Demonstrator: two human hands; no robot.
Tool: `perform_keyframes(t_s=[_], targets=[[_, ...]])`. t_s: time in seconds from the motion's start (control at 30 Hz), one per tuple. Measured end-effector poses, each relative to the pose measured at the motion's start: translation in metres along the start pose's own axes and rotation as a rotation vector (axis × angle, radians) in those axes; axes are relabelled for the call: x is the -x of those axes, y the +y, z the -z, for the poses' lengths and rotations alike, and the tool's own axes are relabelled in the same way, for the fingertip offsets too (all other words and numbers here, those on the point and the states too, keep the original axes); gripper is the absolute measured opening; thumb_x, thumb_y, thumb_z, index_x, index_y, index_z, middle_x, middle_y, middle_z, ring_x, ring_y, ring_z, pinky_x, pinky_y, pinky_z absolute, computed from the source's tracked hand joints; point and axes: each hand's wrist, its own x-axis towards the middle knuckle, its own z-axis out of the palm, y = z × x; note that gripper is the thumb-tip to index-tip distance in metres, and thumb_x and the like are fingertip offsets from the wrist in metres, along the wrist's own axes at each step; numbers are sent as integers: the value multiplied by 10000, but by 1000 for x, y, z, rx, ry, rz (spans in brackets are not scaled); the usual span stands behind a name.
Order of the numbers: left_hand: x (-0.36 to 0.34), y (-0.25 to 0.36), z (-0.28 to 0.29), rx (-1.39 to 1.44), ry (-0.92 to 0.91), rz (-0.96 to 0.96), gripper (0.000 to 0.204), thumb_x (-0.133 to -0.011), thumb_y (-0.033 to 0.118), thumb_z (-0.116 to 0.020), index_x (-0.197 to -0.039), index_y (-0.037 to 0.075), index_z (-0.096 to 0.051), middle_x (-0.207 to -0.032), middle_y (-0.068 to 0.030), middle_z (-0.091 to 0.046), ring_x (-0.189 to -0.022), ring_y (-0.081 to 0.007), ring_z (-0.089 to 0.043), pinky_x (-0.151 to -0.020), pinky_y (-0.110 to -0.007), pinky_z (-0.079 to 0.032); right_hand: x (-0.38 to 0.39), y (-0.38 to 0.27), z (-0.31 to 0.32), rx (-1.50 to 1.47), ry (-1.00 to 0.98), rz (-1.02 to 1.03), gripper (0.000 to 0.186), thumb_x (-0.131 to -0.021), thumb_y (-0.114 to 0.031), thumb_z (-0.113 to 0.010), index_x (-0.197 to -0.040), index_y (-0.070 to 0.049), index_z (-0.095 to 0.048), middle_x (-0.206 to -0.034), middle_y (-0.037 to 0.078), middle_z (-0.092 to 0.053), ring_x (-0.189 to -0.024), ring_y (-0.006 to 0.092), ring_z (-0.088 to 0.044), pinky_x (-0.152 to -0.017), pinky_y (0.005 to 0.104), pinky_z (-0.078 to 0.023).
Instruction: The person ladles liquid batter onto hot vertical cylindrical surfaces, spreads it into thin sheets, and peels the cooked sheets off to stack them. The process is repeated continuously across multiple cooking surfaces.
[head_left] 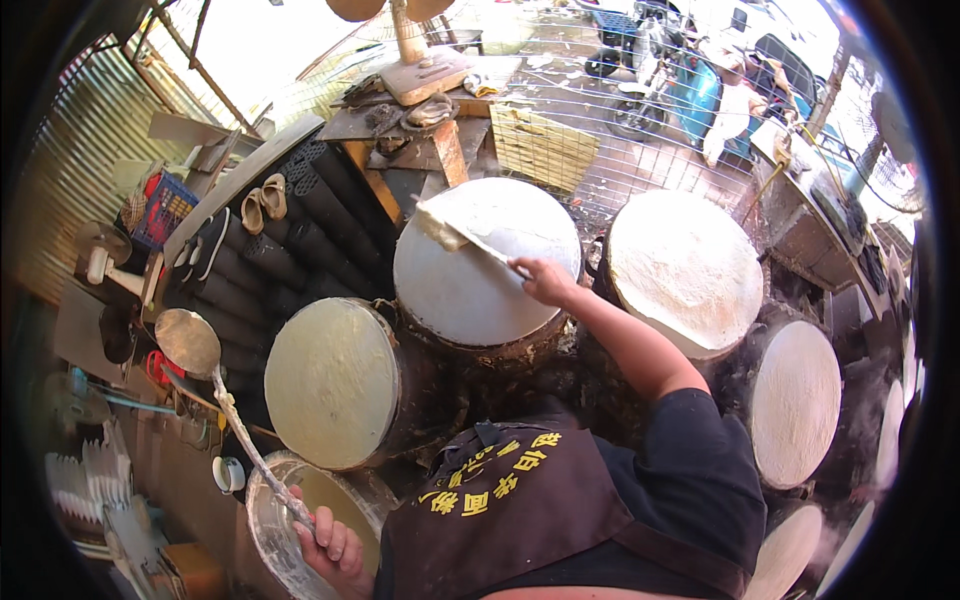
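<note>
My left hand point(333, 553) is closed round the long handle of a ladle point(188, 343), whose batter-coated bowl is raised at the left. Below that handle stands a bucket point(262, 540) of pale batter, partly hidden by my hand. My right arm reaches forward, and my right hand point(545, 282) grips the handle of a flat spreader point(440, 228). Its batter-caked blade lies over the middle round griddle point(490, 290), near the far left part of its pale surface. On the left is another griddle point(335, 385) with a thin pale layer; a whiter, rougher layer covers the right griddle point(685, 270).
More round griddles point(797, 405) stand along the right side, with steam near them. Stacked black coal cylinders point(325, 225) lie at the left, with a pair of slippers point(262, 205) on top. A fan base point(430, 75) sits on a stand beyond. A wire fence point(560, 100) runs behind.
</note>
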Motion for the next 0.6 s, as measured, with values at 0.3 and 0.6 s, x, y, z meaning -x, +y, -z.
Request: perform_keyframes(t_s=[0.3, 0.6], targets=[[17, -42, 2, 59, -95, -173, 537, -1024, 295, -373, -1488, 185, -127, -723, -33, -366, -454, -79, -317, -327, -205, -333, -34, 59, 46, -26, 217, 6, 423, -759, -41, -583, -1164, -147, -638, -959, 193, -679, -841, 286, -673, -788, 360, -530], [23, -61, -19, 61, -104, -201, 504, -1016, 292, -397, -1461, 161, -200, -702, -25, -362, -454, -72, -316, -314, -207, -349, -10, 64, 42, -184, -104, 313, 468, -739, -9, -592, -1187, -142, -624, -980, 152, -690, -867, 283, -672, -789, 390, -528]])
